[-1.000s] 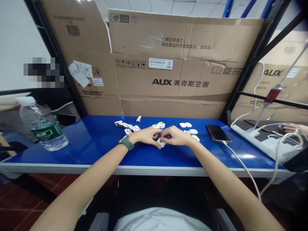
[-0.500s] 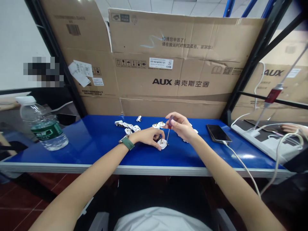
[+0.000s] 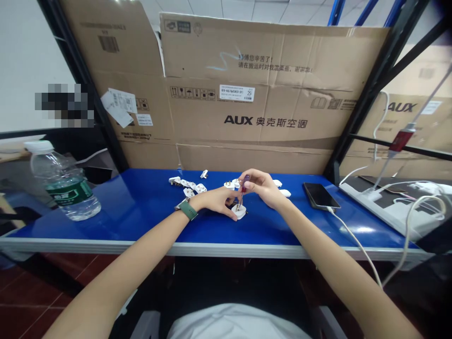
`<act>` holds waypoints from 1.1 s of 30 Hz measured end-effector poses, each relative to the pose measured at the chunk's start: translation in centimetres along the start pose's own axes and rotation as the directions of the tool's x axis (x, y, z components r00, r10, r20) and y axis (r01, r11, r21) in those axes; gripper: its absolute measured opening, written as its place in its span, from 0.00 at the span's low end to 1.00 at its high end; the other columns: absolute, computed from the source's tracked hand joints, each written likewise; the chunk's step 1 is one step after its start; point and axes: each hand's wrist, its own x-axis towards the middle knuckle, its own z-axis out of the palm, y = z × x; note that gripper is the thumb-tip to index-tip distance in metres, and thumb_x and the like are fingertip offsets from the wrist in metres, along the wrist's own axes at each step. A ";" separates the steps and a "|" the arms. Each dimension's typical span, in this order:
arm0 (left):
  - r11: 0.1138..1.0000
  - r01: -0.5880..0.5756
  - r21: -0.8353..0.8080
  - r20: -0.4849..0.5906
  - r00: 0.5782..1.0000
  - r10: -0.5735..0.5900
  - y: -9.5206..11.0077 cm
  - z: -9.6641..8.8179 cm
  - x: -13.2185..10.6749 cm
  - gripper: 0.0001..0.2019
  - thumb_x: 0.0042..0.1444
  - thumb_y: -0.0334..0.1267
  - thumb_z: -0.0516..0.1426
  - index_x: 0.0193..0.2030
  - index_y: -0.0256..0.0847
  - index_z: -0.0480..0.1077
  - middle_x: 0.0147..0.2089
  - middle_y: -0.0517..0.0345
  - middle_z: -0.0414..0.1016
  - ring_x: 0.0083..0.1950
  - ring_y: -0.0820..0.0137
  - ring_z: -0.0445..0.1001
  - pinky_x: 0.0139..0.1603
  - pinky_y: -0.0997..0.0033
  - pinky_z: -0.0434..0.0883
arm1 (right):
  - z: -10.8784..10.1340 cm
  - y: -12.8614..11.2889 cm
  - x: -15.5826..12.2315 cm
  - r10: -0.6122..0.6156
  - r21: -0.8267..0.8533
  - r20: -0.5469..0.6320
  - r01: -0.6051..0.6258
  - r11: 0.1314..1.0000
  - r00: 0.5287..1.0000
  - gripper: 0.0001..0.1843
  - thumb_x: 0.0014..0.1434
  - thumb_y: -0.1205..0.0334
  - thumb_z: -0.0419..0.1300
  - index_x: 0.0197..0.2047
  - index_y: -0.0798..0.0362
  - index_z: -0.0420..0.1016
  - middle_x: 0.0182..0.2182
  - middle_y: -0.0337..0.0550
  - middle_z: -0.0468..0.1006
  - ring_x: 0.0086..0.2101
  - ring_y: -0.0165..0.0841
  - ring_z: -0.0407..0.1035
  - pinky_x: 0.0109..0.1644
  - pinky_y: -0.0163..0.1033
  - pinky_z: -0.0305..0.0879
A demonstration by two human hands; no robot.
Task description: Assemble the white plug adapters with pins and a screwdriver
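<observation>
My left hand [image 3: 223, 201], with a green-strapped watch on its wrist, grips the left side of a white plug [image 3: 240, 213] on the blue table. Metal pins poke out of the plug, partly hidden by my fingers. In my right hand [image 3: 260, 184] is a screwdriver [image 3: 245, 184] with a reddish-purple, see-through handle. It stands nearly upright, its shaft pointing down onto the plug's face. Behind my hands lie more white plugs [image 3: 229, 185], and white plug parts [image 3: 284, 193] rest to the right, partly behind my right hand.
Several white plugs [image 3: 189, 184] form a row at the back left, with a loose one [image 3: 204, 174] beyond. A phone [image 3: 321, 195] on a white cable lies right. A water bottle [image 3: 63, 183] stands left. Cardboard [image 3: 197, 117] walls the table's back; a black frame post [image 3: 367, 99] rises at right.
My right hand has shifted slightly left and down with the screwdriver. Its tip moved from the plug's right edge to nearer its middle. My left hand keeps its place on the plug.
</observation>
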 end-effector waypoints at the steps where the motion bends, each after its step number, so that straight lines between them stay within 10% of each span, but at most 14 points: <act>1: 1.000 0.000 0.000 0.000 1.000 0.000 0.0 0.0 0.0 0.25 0.48 0.54 0.70 0.48 0.42 0.76 0.28 0.65 0.61 0.29 0.73 0.61 0.30 0.73 0.58 | 0.0 0.0 0.0 -0.001 -0.003 0.002 0.001 1.000 1.000 0.14 0.60 0.53 0.69 0.46 0.51 0.79 0.37 0.42 0.78 0.36 0.35 0.76 0.41 0.40 0.77; 33: 1.000 0.027 -0.014 0.008 1.000 -0.027 -0.1 0.0 0.0 0.28 0.46 0.56 0.70 0.49 0.42 0.75 0.28 0.66 0.61 0.29 0.73 0.60 0.30 0.73 0.57 | 0.2 0.0 0.1 0.020 -0.096 -0.043 -0.024 0.995 0.999 0.18 0.57 0.53 0.71 0.47 0.49 0.77 0.35 0.40 0.75 0.36 0.35 0.74 0.37 0.40 0.78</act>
